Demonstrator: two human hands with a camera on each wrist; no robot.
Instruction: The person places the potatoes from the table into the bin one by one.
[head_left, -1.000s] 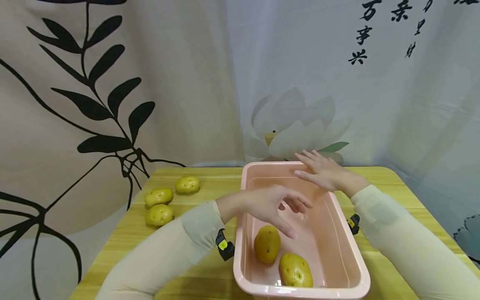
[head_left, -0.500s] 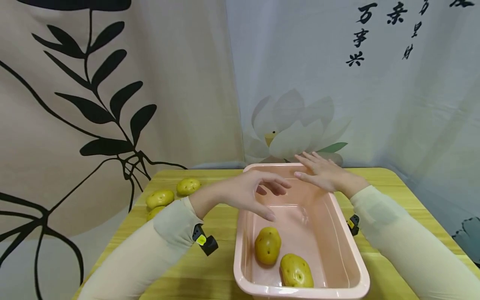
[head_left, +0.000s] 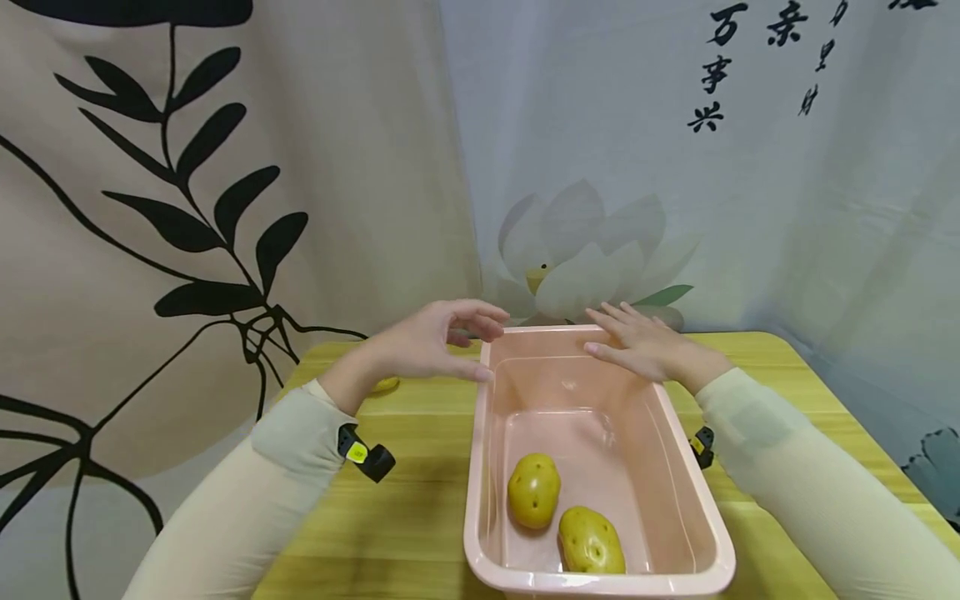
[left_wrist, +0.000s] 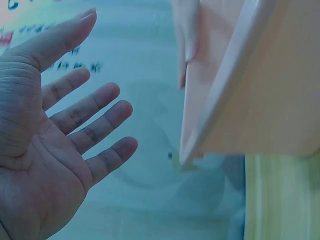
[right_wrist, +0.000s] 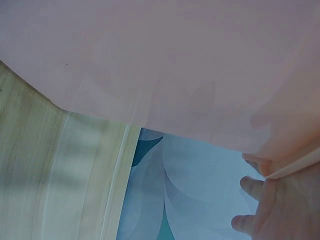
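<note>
A pink plastic basin (head_left: 681, 467) stands on the table, with two yellow potatoes lying inside: one potato (head_left: 534, 490) to the left, the other potato (head_left: 592, 540) nearer the front. My left hand (head_left: 438, 342) hovers just off the basin's back left rim, holding nothing. In the left wrist view the left palm (left_wrist: 45, 170) is bare with its fingers spread. My right hand (head_left: 647, 343) rests at the back right corner of the rim, fingers extended. Behind the left wrist shows a sliver of another potato (head_left: 386, 384); the left arm hides that part of the table.
The wood-grain table (head_left: 405, 500) extends on both sides of the basin. Behind it hangs a curtain (head_left: 375, 167) printed with leaves, a lotus and characters. Black camera mounts sit on the wrists, the left mount (head_left: 366, 452) showing beside the basin.
My left hand has moved from over the basin leftward and back past its rim, its arm now covering most of the potatoes on the left. The right hand has stayed at the rim.
</note>
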